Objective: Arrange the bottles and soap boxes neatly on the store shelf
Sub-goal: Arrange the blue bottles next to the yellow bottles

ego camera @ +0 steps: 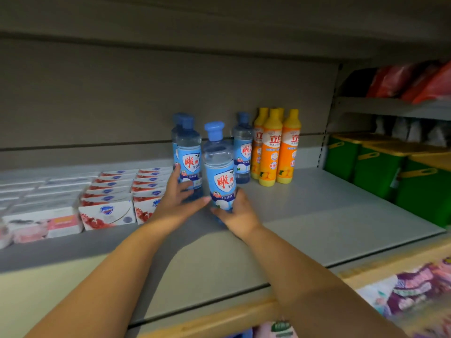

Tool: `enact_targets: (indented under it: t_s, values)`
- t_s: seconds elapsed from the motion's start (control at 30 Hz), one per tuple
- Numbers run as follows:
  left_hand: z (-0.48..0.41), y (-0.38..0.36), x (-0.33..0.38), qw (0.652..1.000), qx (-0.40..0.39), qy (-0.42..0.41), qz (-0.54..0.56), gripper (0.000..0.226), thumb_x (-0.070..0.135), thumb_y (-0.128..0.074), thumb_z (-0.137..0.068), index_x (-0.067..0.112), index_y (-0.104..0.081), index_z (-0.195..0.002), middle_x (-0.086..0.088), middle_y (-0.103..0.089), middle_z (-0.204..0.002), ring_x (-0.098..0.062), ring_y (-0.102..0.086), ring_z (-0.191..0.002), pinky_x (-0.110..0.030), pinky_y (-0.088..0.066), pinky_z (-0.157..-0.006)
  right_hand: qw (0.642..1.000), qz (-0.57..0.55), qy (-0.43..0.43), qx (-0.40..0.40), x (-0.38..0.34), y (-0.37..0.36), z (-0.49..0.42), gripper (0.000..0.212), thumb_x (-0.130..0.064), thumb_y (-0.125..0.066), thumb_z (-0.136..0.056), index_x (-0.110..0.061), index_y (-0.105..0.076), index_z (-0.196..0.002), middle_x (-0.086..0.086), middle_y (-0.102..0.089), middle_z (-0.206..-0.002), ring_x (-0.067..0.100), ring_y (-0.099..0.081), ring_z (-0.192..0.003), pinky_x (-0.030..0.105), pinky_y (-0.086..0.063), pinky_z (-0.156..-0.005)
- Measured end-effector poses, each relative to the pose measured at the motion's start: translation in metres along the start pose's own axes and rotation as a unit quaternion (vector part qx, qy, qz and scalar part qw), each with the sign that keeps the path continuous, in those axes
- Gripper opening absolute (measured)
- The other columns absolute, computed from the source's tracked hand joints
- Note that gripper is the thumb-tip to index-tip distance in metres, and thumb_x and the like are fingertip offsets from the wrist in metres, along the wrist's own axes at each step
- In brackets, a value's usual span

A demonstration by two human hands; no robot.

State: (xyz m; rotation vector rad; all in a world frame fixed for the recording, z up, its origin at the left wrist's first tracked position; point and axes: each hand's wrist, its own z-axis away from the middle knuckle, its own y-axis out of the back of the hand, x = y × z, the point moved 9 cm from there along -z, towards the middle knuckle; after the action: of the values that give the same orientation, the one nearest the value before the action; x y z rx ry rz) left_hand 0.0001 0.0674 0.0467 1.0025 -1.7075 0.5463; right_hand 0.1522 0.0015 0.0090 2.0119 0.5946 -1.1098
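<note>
Several clear bottles with blue caps and blue labels stand mid-shelf. My right hand (238, 211) grips the base of the front blue bottle (219, 167), which stands upright. My left hand (177, 198) rests with straight fingers against the lower part of a second blue bottle (189, 159) just to the left. Another blue bottle (242, 147) stands behind to the right, beside a cluster of orange and yellow bottles (273, 147). White and red soap boxes (114, 191) lie in rows on the left of the shelf (317, 215).
White and pink soap boxes (41, 220) fill the far left. Green bins with yellow lids (380, 164) stand on the neighbouring shelf at right, red packages (415, 81) above them. Purple packs (415, 289) sit on the lower shelf. Bare shelf surface lies right of the bottles.
</note>
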Motion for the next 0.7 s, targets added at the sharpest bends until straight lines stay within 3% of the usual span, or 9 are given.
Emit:
enact_targets:
  t_s: [0.07, 0.13, 0.2, 0.27, 0.4, 0.5, 0.6, 0.7]
  values:
    - [0.000, 0.007, 0.010, 0.998, 0.024, -0.013, 0.065, 0.083, 0.014, -0.074, -0.077, 0.051, -0.025, -0.133, 0.016, -0.054, -0.117, 0.003, -0.062, -0.102, -0.011, -0.051, -0.069, 0.998, 0.043, 0.041, -0.016, -0.011, -0.003, 0.005, 0.062, -0.029, -0.076, -0.074, -0.014, -0.042, -0.124, 0.005, -0.054, -0.122, 0.019, -0.054, -0.113, 0.033, -0.045, -0.096]
    - [0.001, 0.015, 0.015, 0.991, 0.047, 0.000, 0.126, 0.079, 0.014, -0.074, -0.078, 0.038, -0.030, -0.138, 0.013, -0.060, -0.116, 0.000, -0.065, -0.100, -0.020, -0.054, -0.074, 0.991, 0.100, 0.087, -0.015, -0.022, -0.005, 0.009, 0.064, -0.032, -0.076, -0.073, -0.014, -0.044, -0.126, 0.007, -0.051, -0.122, 0.019, -0.049, -0.113, 0.027, -0.040, -0.096]
    - [0.002, 0.024, 0.017, 0.980, 0.082, 0.018, 0.181, 0.058, 0.013, -0.076, -0.075, 0.028, -0.047, -0.122, 0.008, -0.069, -0.107, -0.011, -0.068, -0.098, -0.034, -0.055, -0.080, 0.981, 0.141, 0.133, -0.020, -0.033, -0.008, 0.012, 0.065, -0.034, -0.077, -0.071, -0.017, -0.047, -0.125, 0.006, -0.051, -0.121, 0.019, -0.046, -0.113, 0.021, -0.035, -0.093]
    - [0.005, 0.031, 0.019, 0.972, 0.106, 0.025, 0.207, 0.035, 0.013, -0.072, -0.079, 0.026, -0.054, -0.106, 0.007, -0.073, -0.096, -0.014, -0.070, -0.092, -0.035, -0.058, -0.073, 0.981, 0.133, 0.141, -0.028, -0.035, -0.009, 0.012, 0.068, -0.039, -0.081, -0.065, -0.021, -0.050, -0.123, 0.000, -0.053, -0.118, 0.014, -0.049, -0.109, 0.021, -0.039, -0.091]
    - [0.011, 0.045, 0.014, 0.948, 0.161, 0.058, 0.269, 0.036, 0.019, -0.069, -0.083, 0.016, -0.055, -0.116, -0.007, -0.071, -0.103, -0.022, -0.070, -0.095, -0.040, -0.058, -0.074, 0.996, 0.044, 0.078, -0.016, -0.024, -0.001, 0.012, 0.090, -0.045, -0.085, -0.056, -0.027, -0.039, -0.132, -0.012, -0.043, -0.121, 0.002, -0.046, -0.109, 0.017, -0.037, -0.090]
    - [0.015, 0.038, 0.005, 0.893, 0.162, 0.126, 0.400, 0.032, 0.027, -0.068, -0.083, 0.013, -0.059, -0.110, -0.011, -0.071, -0.103, -0.025, -0.068, -0.098, -0.042, -0.057, -0.078, 0.987, -0.157, 0.044, 0.011, -0.025, 0.009, 0.013, 0.070, -0.031, -0.086, -0.061, -0.037, -0.044, -0.117, -0.003, -0.055, -0.124, 0.008, -0.057, -0.106, 0.018, -0.048, -0.081]
    - [0.016, 0.027, 0.009, 0.853, 0.124, 0.141, 0.487, 0.050, 0.030, -0.072, -0.075, 0.009, -0.058, -0.118, -0.016, -0.069, -0.111, -0.029, -0.067, -0.102, -0.045, -0.056, -0.082, 0.952, -0.306, 0.020, 0.005, -0.030, 0.007, 0.017, 0.060, -0.028, -0.082, -0.065, -0.043, -0.045, -0.110, 0.003, -0.063, -0.114, 0.007, -0.063, -0.068, 0.020, -0.050, -0.052]
    - [0.012, 0.023, 0.018, 0.871, 0.075, 0.105, 0.473, 0.050, 0.024, -0.069, -0.072, 0.006, -0.058, -0.116, -0.016, -0.070, -0.109, -0.028, -0.068, -0.101, -0.041, -0.058, -0.077, 0.917, -0.395, -0.048, -0.026, -0.029, -0.002, 0.019, 0.064, -0.043, -0.082, -0.061, -0.039, -0.047, -0.115, -0.003, -0.070, -0.089, 0.011, -0.060, -0.052, 0.021, -0.047, -0.044]
